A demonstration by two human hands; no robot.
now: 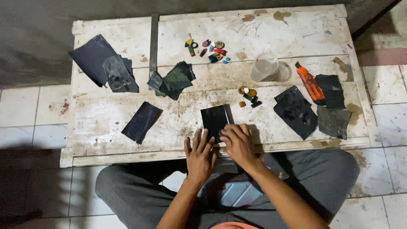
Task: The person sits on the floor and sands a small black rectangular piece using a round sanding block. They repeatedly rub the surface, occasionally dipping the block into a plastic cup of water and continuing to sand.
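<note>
A dark, glossy rectangular sheet (215, 118) lies near the front edge of a worn white wooden table (106, 118). My left hand (200, 154) rests flat on the sheet's near left corner, fingers spread. Beside it, my right hand (239, 143) presses down on the sheet's near right corner with the fingers curled; whatever is under those fingers is hidden. Just beyond the sheet sits a small cluster of amber and dark pieces (248, 96).
Several dark sanding sheets lie about: far left (99, 63), centre (173, 79), front left (141, 121), right (296, 111). An orange utility knife (309, 84), a clear plastic cup (263, 68), a long metal strip (153, 42) and small coloured pieces (210, 50) sit behind. Tiled floor surrounds the table.
</note>
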